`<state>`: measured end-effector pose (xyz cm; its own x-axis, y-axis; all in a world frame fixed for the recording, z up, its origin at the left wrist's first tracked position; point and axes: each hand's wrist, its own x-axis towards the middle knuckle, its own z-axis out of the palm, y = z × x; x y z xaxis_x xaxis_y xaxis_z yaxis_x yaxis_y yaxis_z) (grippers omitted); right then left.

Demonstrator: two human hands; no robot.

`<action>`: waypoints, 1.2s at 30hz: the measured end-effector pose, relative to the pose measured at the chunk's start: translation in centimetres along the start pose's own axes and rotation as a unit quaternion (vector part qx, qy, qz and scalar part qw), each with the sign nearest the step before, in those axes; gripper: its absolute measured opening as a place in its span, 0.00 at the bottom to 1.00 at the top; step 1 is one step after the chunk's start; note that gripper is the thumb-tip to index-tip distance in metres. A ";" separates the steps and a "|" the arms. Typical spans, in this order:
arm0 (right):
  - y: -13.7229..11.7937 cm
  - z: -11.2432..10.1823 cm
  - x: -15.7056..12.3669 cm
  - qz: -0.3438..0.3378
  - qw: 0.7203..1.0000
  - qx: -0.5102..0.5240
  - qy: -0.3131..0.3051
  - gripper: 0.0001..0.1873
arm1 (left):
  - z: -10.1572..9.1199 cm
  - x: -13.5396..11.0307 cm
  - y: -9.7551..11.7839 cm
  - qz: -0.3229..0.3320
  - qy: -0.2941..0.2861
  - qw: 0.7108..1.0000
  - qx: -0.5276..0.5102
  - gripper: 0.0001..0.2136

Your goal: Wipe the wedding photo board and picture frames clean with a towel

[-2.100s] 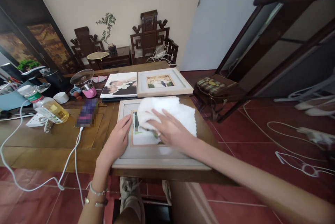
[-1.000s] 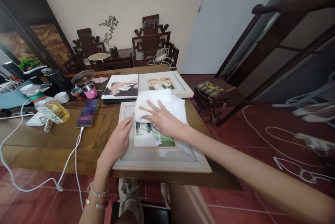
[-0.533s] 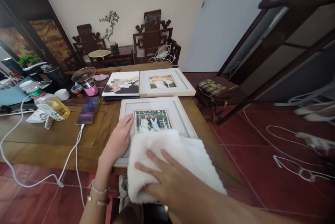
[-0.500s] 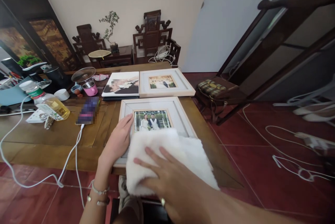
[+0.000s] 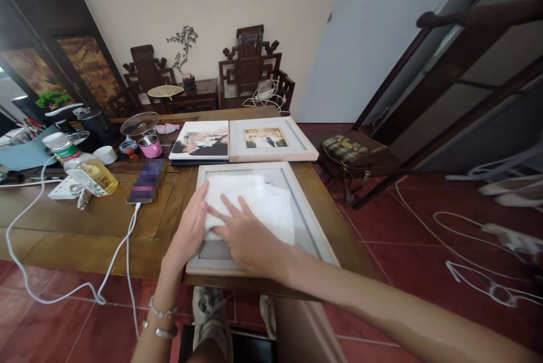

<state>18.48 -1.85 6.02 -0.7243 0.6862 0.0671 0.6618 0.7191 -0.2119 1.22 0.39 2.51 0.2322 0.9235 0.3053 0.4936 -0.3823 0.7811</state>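
Observation:
A light wood picture frame (image 5: 311,213) lies flat on the table's near edge, glass upward. Over its middle is a folded white cloth (image 5: 275,204), which hides the photo. My right hand (image 5: 246,233) presses flat on the cloth, fingers spread. Against the frame's left edge rests my left hand (image 5: 193,224), its fingers stretched out and lying beside the cloth. Behind this frame are a second framed photo (image 5: 267,138) and, next to it, a white-covered photo panel (image 5: 201,139).
Left on the wooden table (image 5: 127,238) are a charging phone (image 5: 146,179), an oil bottle (image 5: 93,173), a pink mug (image 5: 150,147) and white cables. A plaid bag (image 5: 345,151) sits on a stool at right. Carved chairs (image 5: 250,63) stand behind.
My right hand has slid the white cloth forward and a little left, from the frame's near edge onto its middle, covering the photo. My left hand stays at the frame's left edge.

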 end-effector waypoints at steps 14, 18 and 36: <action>2.1 0.2 -12.9 0.091 0.990 -0.083 0.064 0.27 | 0.7 0.3 -0.7 0.084 -0.069 0.980 0.165 0.21; 4.1 -0.3 -12.7 0.113 0.986 -0.106 0.062 0.29 | 0.7 0.2 -1.0 0.089 -0.072 0.978 0.173 0.24; 6.8 -1.2 4.4 0.050 0.996 -0.053 0.043 0.30 | 0.9 0.5 -1.5 0.106 -0.058 0.979 0.164 0.29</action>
<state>20.00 6.20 6.04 -0.6376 0.7584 0.1353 0.7498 0.6513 -0.1171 1.31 1.45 1.01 0.4433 0.8198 0.3624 0.6623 -0.5720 0.4839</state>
